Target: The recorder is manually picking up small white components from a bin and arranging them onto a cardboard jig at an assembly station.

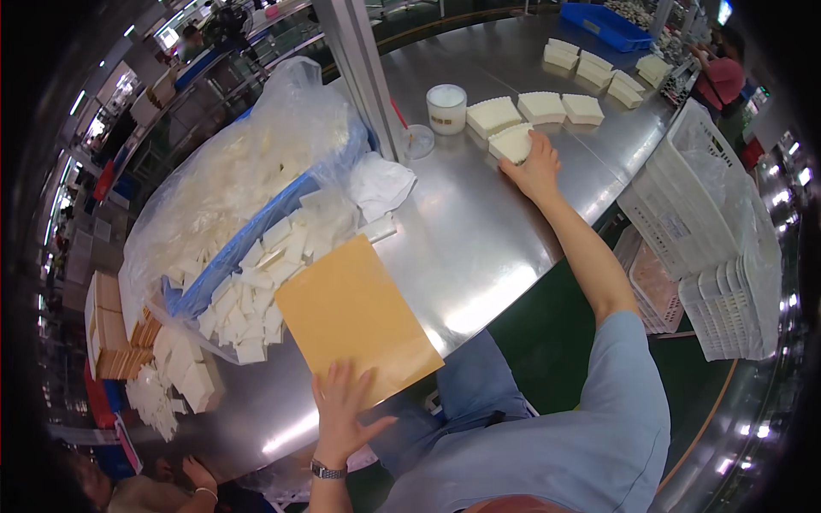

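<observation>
My right hand (pixel 534 167) reaches far over the steel table (pixel 453 239), its fingers closed on a small stack of cream, curved, scallop-edged pieces (pixel 510 144). Close behind it stand more stacks of the same kind, one (pixel 493 117) just beyond my fingers and another (pixel 540 108) to its right. Nearer to me, my left hand (pixel 344 409) lies with spread fingers on the lower edge of a flat yellow-orange sheet (pixel 359 316), which could be an envelope or a board. The sheet juts slightly over the table's front edge.
Left of the sheet, loose white pieces (pixel 248 303) spill beside a large clear bag (pixel 248 162). A white jar (pixel 446 109) stands near a metal post (pixel 363 77). White plastic crates (pixel 684 205) are stacked right of the table. A co-worker's hand (pixel 199 474) shows at lower left.
</observation>
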The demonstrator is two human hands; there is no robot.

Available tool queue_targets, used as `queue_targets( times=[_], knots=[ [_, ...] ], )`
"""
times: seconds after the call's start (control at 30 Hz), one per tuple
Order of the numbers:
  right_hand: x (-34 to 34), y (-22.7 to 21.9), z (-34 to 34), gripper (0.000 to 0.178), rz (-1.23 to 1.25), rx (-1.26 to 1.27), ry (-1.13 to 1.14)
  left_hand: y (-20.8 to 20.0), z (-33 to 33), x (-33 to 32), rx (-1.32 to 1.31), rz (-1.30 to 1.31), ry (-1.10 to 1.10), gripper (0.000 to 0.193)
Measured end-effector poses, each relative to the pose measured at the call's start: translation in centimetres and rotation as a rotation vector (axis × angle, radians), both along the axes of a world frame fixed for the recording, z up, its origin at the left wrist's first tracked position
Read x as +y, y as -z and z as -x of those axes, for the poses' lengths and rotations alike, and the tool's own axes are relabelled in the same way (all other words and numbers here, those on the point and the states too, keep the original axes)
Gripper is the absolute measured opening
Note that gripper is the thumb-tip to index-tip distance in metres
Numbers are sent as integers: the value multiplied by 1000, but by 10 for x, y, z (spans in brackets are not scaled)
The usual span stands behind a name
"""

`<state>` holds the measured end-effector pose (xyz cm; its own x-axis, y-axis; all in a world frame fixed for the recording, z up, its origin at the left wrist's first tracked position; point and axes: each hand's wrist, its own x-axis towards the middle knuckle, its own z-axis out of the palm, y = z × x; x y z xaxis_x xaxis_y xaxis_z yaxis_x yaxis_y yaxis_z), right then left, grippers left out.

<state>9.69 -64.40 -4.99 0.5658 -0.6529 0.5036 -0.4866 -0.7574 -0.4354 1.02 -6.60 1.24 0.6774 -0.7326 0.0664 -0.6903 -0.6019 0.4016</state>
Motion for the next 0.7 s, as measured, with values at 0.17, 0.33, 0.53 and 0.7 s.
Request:
queue_targets(
  times=[0.17, 0.33, 0.53, 0.7],
  knots=[
    [9, -19, -1, 92, -64, -59, -99, 23, 9, 15, -4, -88, 6, 72],
    [31, -13, -2, 70, 381, -307, -175, 44, 10, 53, -1, 352, -56, 49],
    [163, -17, 4, 14, 109, -217, -838, 32, 38, 93, -197, 1177, -844, 11],
    [262, -2, -30, 11, -140, -152, -1222, 102, 121, 198, -574, 484, -1051, 25]
  ],
)
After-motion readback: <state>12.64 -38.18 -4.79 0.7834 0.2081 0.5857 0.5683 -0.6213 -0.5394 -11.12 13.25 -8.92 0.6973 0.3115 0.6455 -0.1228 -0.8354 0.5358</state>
